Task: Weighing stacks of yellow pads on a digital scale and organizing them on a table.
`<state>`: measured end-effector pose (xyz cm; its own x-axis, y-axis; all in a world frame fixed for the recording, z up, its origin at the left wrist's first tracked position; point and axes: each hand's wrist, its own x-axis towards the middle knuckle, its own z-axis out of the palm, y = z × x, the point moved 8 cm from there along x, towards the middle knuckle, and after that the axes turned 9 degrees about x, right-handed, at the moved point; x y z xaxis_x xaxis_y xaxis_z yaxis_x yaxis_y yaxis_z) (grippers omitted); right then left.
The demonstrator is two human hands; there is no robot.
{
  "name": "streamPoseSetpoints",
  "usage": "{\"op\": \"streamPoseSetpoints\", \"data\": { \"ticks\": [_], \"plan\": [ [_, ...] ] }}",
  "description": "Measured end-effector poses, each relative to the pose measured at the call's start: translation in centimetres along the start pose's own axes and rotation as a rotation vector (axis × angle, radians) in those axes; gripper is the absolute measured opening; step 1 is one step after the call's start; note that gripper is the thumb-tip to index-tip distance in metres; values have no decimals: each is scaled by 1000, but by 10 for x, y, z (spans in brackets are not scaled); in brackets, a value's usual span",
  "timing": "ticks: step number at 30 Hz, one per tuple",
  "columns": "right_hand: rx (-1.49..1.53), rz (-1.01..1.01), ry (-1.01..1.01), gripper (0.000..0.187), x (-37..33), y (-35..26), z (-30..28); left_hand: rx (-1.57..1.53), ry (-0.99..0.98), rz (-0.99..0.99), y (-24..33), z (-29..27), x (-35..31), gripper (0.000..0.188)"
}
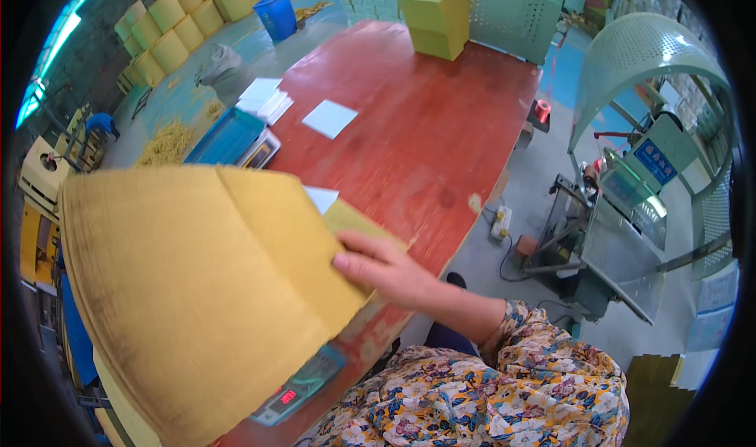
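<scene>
Near sleeve: floral-print fabric (pixel 472 400), at the lower edge; the bare right hand (pixel 386 274) reaches out of it.
Left hand: not in view; possibly behind or under the load.
Right hand: thumb and forefinger lie at the load's right edge; the other fingers are hidden, so whether they close round it cannot be told.
Yellow load: broad, thick stack of yellow, paper-like material (pixel 205 274), directly left of the right hand and touching it, tilted. Hand position at the side suggests steadying, since the stack looks too wide for one grasp.
Scale: teal-cased unit with red lit digits (pixel 291 396), partly covered by the stack; contact cannot be judged. Display sits near the counter's edge, presumably for easy reading.
Counter: worn red wooden surface (pixel 394 140).
White paper: single pale sheet (pixel 330 118) flat mid-counter; loose white pile (pixel 265 100) beside a blue rectangular tray (pixel 226 136).
Far end: upright yellow block (pixel 435 22), probably set there to leave working room.
</scene>
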<state>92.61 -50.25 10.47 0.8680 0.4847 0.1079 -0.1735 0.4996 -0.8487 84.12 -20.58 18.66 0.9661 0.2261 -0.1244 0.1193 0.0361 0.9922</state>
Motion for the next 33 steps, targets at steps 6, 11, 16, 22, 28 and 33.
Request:
{"op": "streamPoseSetpoints", "data": {
  "ticks": [6,11,16,22,28,33],
  "plan": [
    [3,88,205,41,60,-24,-236,0,-53,6,-28,237,117,64],
    [-154,212,347,40,103,-11,-410,-203,-192,-299,-118,370,231,65],
    [-674,-47,609,33,183,-100,-524,-131,-294,-175,-106,488,360,67],
    [-787,-548,842,13,175,-164,-535,91,-172,-367,-90,560,454,72],
    [-792,-265,660,33,208,-134,-550,139,-213,-285,-77,602,490,70],
    [-835,-331,624,29,248,-132,-577,140,-210,-321,-77,611,543,70]
  ]
}}
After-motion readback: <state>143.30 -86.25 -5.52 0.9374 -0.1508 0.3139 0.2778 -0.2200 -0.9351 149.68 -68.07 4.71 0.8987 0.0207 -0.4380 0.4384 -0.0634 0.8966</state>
